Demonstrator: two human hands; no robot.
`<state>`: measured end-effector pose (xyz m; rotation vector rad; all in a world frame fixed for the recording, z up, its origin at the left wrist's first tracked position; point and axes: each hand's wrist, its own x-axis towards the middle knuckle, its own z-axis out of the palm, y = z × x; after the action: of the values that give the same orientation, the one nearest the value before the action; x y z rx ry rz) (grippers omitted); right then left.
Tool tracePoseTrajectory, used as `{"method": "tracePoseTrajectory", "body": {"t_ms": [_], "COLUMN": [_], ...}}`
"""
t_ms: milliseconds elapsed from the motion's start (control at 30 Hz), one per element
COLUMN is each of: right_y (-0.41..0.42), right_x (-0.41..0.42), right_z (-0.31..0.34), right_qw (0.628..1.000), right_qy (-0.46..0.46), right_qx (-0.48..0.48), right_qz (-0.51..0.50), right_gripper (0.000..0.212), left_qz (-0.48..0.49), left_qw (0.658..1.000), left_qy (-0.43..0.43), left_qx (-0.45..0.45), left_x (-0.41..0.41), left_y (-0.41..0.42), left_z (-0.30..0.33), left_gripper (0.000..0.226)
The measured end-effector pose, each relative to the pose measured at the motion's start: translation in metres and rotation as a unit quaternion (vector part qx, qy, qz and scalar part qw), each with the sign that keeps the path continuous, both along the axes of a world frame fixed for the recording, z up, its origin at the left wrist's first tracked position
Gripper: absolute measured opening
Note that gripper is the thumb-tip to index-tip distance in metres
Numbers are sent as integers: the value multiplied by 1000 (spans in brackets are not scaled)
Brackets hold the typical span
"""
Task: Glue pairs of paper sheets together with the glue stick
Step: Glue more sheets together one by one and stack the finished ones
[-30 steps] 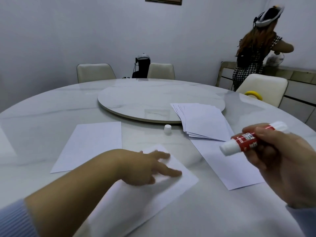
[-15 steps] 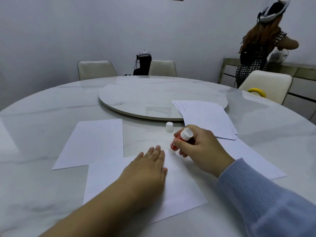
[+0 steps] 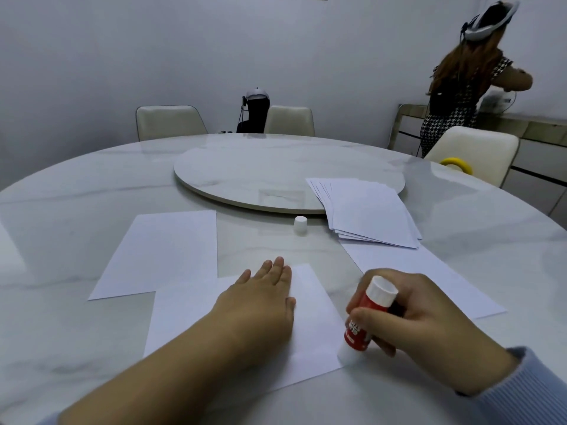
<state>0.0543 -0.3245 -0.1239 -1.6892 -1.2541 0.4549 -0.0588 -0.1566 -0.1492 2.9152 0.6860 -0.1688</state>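
Gluing the near sheet – early in the job.

L hand (image 3: 260,305) lies flat, fingers straight, pinning the sheet (image 3: 310,305) to the bench (image 3: 76,191); R hand (image 3: 420,320) grips the glue stick (image 3: 365,320), tip down at the sheet's R edge. Its cap (image 3: 300,224) stands beyond the hands. Loose stack (image 3: 368,213) beyond R hand looks unglued; single sheets lie either side. No containers seen.

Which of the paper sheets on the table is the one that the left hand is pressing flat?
The nearest sheet, under the left hand, with the glue stick at its right edge. The sheet on the left and the fanned stack lie untouched.
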Motion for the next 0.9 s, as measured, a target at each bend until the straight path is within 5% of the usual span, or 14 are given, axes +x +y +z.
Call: {"method": "tracePoseTrajectory", "body": {"t_ms": [133, 233, 467, 633, 900], "right_y": [-9, -16, -5, 39, 92], "right_x": [10, 20, 33, 36, 45], "right_z": [2, 11, 27, 21, -11], "right_qw": [982, 921, 933, 969, 986], "right_qy": [166, 299, 221, 80, -40], "right_qx": [86, 228, 251, 186, 20], "right_qz": [-24, -104, -133, -141, -162], "right_gripper": [12, 13, 22, 6, 5], "left_qz": [-14, -62, -232, -50, -11], "left_qw": [1000, 997, 963, 980, 996], "left_qy": [-2, 17, 4, -169, -80], "left_qx": [-13, -33, -138, -94, -32], "left_x": [-1, -3, -15, -5, 13], "left_y": [0, 0, -14, 4, 12], "left_z": [2, 11, 25, 17, -7], "left_gripper": [55, 53, 79, 49, 58]}}
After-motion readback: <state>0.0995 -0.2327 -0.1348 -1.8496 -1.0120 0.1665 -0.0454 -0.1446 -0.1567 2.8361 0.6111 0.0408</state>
